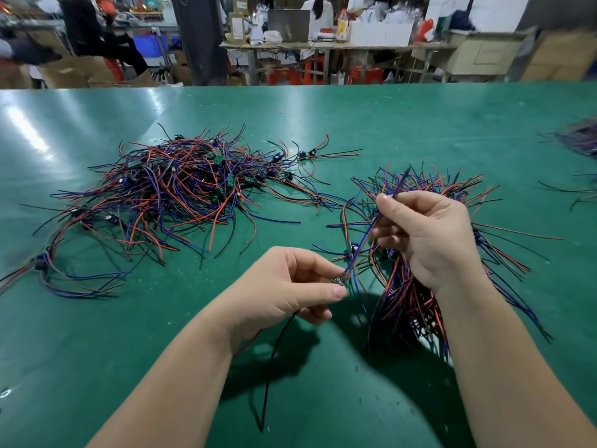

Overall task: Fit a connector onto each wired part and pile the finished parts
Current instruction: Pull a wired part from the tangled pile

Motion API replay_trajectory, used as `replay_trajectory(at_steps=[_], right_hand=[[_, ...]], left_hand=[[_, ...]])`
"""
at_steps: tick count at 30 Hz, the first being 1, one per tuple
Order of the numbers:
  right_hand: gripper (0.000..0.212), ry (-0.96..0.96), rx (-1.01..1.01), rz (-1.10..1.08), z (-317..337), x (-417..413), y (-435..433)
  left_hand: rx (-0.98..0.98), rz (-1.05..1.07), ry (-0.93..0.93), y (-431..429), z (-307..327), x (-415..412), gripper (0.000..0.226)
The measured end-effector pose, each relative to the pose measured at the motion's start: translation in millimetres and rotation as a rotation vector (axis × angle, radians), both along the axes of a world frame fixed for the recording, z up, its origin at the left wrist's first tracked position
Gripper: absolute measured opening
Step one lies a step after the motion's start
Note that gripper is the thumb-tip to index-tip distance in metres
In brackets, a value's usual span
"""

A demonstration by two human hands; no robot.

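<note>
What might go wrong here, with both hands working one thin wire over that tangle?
1. The left hand pinches only a tiny part at its fingertips; it could slip out while the right hand holds the blue wire stretched.
2. That wire runs close over the pile of wires beneath the right hand, so it may snag and drag others along.
3. The black wire dangling from the left hand could catch too.

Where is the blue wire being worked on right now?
Head view, right of centre: the blue wire runs from the right hand, which pinches it, down to a small part pinched by the left hand.
</note>
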State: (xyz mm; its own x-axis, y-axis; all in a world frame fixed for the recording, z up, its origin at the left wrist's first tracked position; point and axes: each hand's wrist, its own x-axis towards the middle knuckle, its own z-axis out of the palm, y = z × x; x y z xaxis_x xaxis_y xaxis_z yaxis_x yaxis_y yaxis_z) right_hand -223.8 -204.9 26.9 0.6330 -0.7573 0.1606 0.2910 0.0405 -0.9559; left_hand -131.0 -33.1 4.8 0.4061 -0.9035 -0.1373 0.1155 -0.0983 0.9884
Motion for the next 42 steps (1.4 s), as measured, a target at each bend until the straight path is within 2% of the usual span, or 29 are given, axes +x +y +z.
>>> replay_trajectory(at_steps=[3,9,14,16,19,22,24,28,31,34,37,38,40,42], right_hand=[[0.020,-0.028,-0.004,-0.096,0.7,-1.8,-6.7],[0.015,-0.044,-0.024,-0.135,0.4,-2.4,-8.5],[0.030,-0.037,0.065,-0.126,-1.5,-1.7,-6.9],[0.033,-0.013,0.113,-0.053,-1.6,0.4,-6.6],[0.045,0.064,0.215,0.052,0.0,1.5,-6.7],[0.015,0.155,0.113,0.229,-3.4,1.8,0.9],[0.024,0.171,0.019,0.402,-8.6,3.9,10.2],[0.025,0.055,-0.018,0.552,-11.8,11.2,31.1],[0.024,-0.028,0.105,0.528,-12.0,15.8,39.0],[0.014,-0.076,0.211,0.476,-12.1,17.2,39.9],[0.011,-0.086,0.257,0.433,-11.3,17.5,37.9],[0.011,-0.086,0.268,0.422,-10.7,17.7,37.3],[0.010,-0.079,0.281,0.400,-10.3,17.4,35.4],[0.010,-0.066,0.272,0.375,-9.4,16.7,33.8]], left_hand=[[0.022,-0.025,-0.029,0.6,-1.2,0.6,0.013],[0.119,-0.128,-0.106,3.0,-1.7,1.7,0.020],[0.087,-0.290,-0.152,6.9,-0.3,1.0,0.024],[0.020,-0.313,-0.079,9.0,0.8,1.1,0.022],[-0.196,-0.269,0.138,8.8,2.4,3.1,0.021],[-0.427,-0.084,0.353,3.9,3.7,6.3,0.027],[-0.497,0.087,0.352,-0.6,2.7,7.4,0.032],[-0.492,0.437,0.065,-8.4,1.6,0.9,0.030],[-0.562,0.506,-0.137,-9.8,0.1,-3.6,0.026],[-0.597,0.549,-0.312,-11.5,-7.7,-4.7,0.025],[-0.605,0.552,-0.543,-13.4,-14.4,-4.9,0.017],[-0.596,0.533,-0.616,-13.3,-15.3,-4.0,0.019],[-0.550,0.519,-0.773,-12.2,-15.7,-2.1,0.039],[-0.530,0.498,-0.820,-10.9,-15.0,0.3,0.056]])
